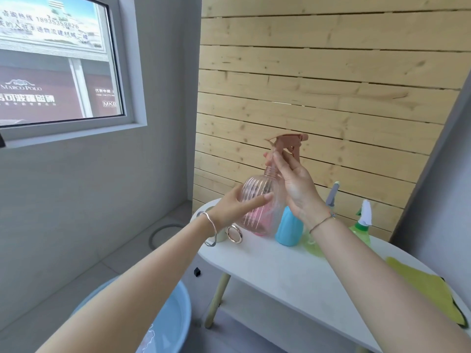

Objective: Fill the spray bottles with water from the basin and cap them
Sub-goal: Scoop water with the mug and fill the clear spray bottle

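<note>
We see both hands on the pink spray bottle (254, 184).
The left hand (229, 210) curls round its ribbed body; the right hand (298, 192) grips the trigger cap (288, 141) at its neck.

bottles (288, 225) on table (280, 271), basin (175, 317) left of it.

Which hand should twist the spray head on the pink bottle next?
Right. The right hand holds the pink spray head at its collar, just above the neck, while the left hand grips the body of the pink bottle and can steady it.
</note>
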Motion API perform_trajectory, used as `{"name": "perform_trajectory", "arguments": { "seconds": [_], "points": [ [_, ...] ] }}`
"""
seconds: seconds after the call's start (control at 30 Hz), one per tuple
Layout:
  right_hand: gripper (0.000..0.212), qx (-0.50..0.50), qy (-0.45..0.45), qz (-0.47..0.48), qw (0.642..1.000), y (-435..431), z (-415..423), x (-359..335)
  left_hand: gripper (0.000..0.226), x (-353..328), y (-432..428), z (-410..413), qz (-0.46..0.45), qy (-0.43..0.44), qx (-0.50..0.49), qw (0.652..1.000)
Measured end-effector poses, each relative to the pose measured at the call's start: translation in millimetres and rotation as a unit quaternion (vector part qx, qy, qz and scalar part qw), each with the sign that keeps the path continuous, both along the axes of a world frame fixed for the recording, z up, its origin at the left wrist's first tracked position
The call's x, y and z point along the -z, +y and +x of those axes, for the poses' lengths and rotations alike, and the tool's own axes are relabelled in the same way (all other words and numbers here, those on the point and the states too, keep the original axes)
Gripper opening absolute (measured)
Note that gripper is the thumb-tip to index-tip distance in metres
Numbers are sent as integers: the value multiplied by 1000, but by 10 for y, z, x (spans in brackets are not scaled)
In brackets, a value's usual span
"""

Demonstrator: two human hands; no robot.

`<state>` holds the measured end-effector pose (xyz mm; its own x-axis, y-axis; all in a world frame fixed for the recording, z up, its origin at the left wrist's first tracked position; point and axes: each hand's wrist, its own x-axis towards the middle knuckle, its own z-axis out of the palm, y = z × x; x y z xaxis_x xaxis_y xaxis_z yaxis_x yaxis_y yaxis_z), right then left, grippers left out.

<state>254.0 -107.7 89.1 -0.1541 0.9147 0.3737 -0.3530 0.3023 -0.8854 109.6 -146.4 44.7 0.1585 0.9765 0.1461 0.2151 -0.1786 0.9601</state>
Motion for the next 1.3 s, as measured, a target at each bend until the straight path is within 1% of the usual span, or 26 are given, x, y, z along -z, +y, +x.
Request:
{"name": "perform_trajectory", "arguments": {
  "seconds": [0.07, 0.13, 0.17, 0.23, 0.3, 0.33, 0.43, 0.5, 0.57, 0.6, 0.67, 0.73, 0.8, 0.87, 0.97, 1.0, 1.07, 1.1, 1.13, 1.2, 1.23, 1.3],
  "points": [
    [14, 14, 12, 31, 999, 62, 56, -126, 69, 72, 21, -12, -22, 66, 13, 998],
    [19, 17, 38, 53, 998, 143, 137, -311, 71, 192, 24, -16, -44, 119, 18, 992],
    [20, 20, 38, 65, 997, 184, 181, -402, 71, 243, 14, -15, -49, 120, 13, 991],
    [17, 32, 2, 73, 997, 274, 263, -533, 71, 340, 23, -26, -58, 93, -3, 994],
    [14, 40, -44, 56, 997, 350, 335, -587, 83, 386, 39, -35, -50, 72, -21, 996],
    [13, 39, -59, 46, 996, 380, 365, -593, 81, 406, 57, -37, -52, 66, -29, 996],
    [13, 28, -108, 26, 993, 449, 441, -538, 62, 404, 61, -4, -42, 75, -41, 996],
    [13, 28, -138, 13, 990, 494, 494, -411, 61, 438, 66, -1, -42, 96, -34, 994],
    [12, 37, -135, -9, 990, 537, 553, -276, 76, 539, 88, -25, -50, 112, -31, 992],
    [11, 44, -124, -21, 991, 566, 590, -222, 80, 599, 92, -46, -59, 120, -30, 991],
    [11, 49, -112, -36, 992, 635, 671, -131, 77, 705, 89, -93, -71, 125, -32, 989],
    [10, 38, -142, -47, 988, 704, 752, -21, 78, 772, 89, -128, -79, 108, -38, 990],
    [21, 12, -214, -67, 974, 759, 802, 181, 79, 814, 96, -146, -73, 91, -44, 992],
    [31, -4, -311, -77, 947, 782, 830, 443, 74, 839, 92, -147, -66, 74, -60, 993],
    [35, -32, -405, -91, 909, 771, 844, 885, 68, 936, 69, -149, -68, 55, -76, 993],
    [34, -44, -422, -101, 900, 751, 844, 1041, 72, 990, 59, -160, -69, 51, -78, 993],
    [28, -66, -442, -120, 887, 706, 825, 1289, 90, 1059, 45, -203, -69, 52, -80, 993],
    [21, -76, -453, -124, 879, 691, 813, 1408, 97, 1086, 37, -229, -75, 53, -85, 992],
    [14, -83, -468, -123, 871, 677, 798, 1499, 98, 1092, 26, -251, -75, 55, -88, 992],
    [7, -88, -482, -125, 863, 659, 775, 1649, 85, 1099, 3, -287, -69, 50, -99, 991],
    [9, -89, -482, -128, 862, 659, 770, 1710, 76, 1100, -10, -305, -67, 44, -107, 991],
    [11, -91, -483, -129, 861, 670, 772, 1819, 66, 1114, -31, -345, -62, 41, -117, 990]
  ]
}}
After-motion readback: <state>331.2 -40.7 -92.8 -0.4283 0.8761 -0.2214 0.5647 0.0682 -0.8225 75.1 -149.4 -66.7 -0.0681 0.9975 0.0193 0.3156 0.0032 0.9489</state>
